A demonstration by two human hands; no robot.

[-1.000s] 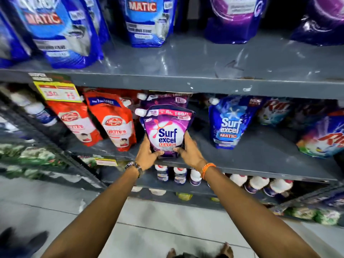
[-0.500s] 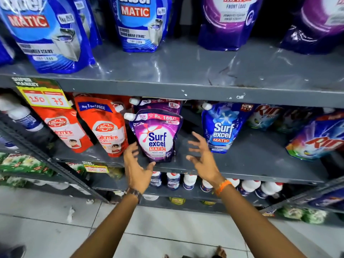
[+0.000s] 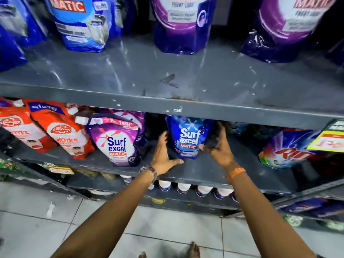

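A blue Surf Excel Matic pouch [image 3: 188,135] stands upright on the grey middle shelf [image 3: 204,170]. My right hand [image 3: 220,149] grips its right side, thumb on the front and fingers curled behind. On the pouch's left, my left hand [image 3: 162,159] is spread wide, its fingers rising beside the edge and its thumb reaching under the bottom corner. Whether it touches the pouch is unclear. A purple Surf Excel Matic pouch [image 3: 117,144] stands free on the same shelf, to the left of both hands.
Red Lifebuoy pouches [image 3: 65,135] fill the shelf's left end, and a Rin pouch [image 3: 286,155] stands at the right behind a yellow price tag [image 3: 327,142]. The upper shelf's edge [image 3: 167,107] hangs just above the pouches. White-capped bottles [image 3: 184,187] line the shelf below.
Both hands let go of the purple pouch and moved right to the blue pouch. My right hand has taken hold of it. The view shifted right and closer.
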